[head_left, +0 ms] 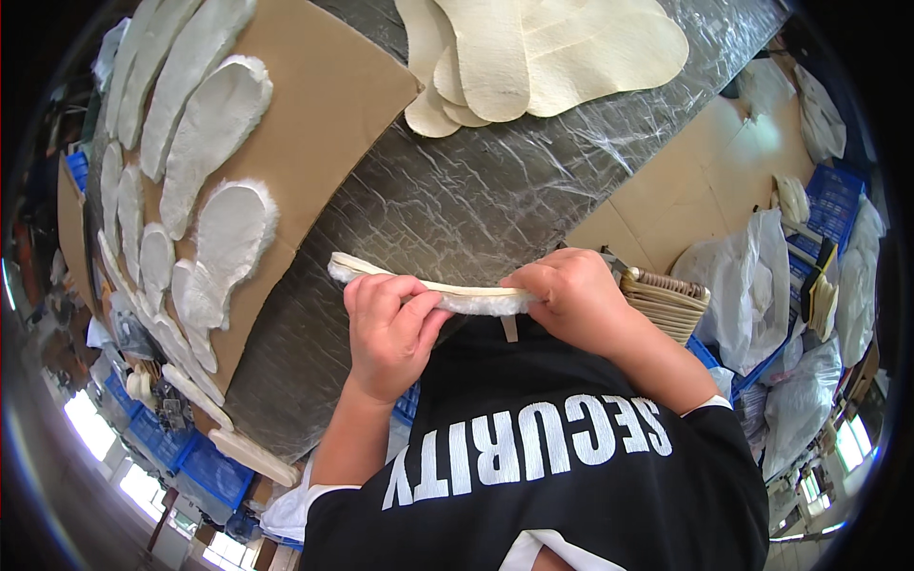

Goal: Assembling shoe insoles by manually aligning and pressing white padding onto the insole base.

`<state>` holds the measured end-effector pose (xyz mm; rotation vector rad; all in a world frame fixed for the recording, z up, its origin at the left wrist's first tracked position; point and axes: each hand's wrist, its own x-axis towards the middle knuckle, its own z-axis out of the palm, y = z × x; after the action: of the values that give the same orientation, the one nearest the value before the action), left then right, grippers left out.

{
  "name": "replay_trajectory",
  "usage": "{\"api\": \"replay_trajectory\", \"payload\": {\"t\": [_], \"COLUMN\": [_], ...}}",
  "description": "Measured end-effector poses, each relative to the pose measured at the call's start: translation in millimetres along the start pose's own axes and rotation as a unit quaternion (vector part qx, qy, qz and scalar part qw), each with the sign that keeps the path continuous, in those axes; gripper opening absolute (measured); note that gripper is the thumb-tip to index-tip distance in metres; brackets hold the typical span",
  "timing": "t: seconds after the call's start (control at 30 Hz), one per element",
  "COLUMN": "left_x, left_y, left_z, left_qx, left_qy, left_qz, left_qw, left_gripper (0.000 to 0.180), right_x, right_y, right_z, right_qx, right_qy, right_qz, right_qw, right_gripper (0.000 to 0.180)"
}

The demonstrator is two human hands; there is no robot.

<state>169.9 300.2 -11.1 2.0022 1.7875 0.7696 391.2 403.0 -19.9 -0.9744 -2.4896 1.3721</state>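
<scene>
Closest is the black shirt (685, 495) of the person, with big white letters on it. Past it, both hands hold one shoe insole (481, 303), just over the near edge of the table. The left hand (388, 328) has its thumb and fingers closed on the insole, and one end pokes out past them. The right hand (571, 293) pinches the other end, with its fingers curled in tight. The insole is turned on its side, so its thin edge shows: a cream layer on top and white fluff below.

Farther on is the dark table top (447, 205), under crinkly clear plastic. On its left lies a brown cardboard sheet (328, 105) with many white insoles (214, 124) on it, some with fluffy rims. Those look done to me, but I can't be sure. At the far side is a pile of flat cream insoles (595, 57). I see no fluff on them, so maybe they are left to do. The one in the hands looks partway along. Off to the right are a woven basket (666, 303) and, past it, clear plastic bags (743, 285)
</scene>
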Motion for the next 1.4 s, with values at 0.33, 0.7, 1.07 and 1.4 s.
{"api": "replay_trajectory", "payload": {"t": [0.33,0.7,1.07,1.4], "left_x": [7.4,7.5,10.2,15.6], "left_y": [6.7,12.4,15.6,28.2], "left_z": [0.3,5.5,8.7,8.4], "left_qx": [0.003,0.0,0.02,-0.043], "left_qy": [-0.012,0.004,0.02,-0.006], "left_qz": [-0.011,-0.02,0.025,-0.009], "left_qw": [1.0,1.0,0.999,0.999], "left_gripper": [0.02,0.02,0.021,0.024], "right_x": [-3.0,-5.3,-5.6,-8.0], "right_y": [0.7,0.1,1.4,-4.1], "right_z": [1.0,2.8,5.3,12.0], "right_qx": [0.024,0.024,0.022,0.002], "right_qy": [0.023,0.03,0.039,0.051], "right_qz": [0.017,0.007,-0.012,-0.018], "right_qw": [0.999,0.999,0.999,0.999], "right_gripper": [0.029,0.028,0.028,0.029]}}
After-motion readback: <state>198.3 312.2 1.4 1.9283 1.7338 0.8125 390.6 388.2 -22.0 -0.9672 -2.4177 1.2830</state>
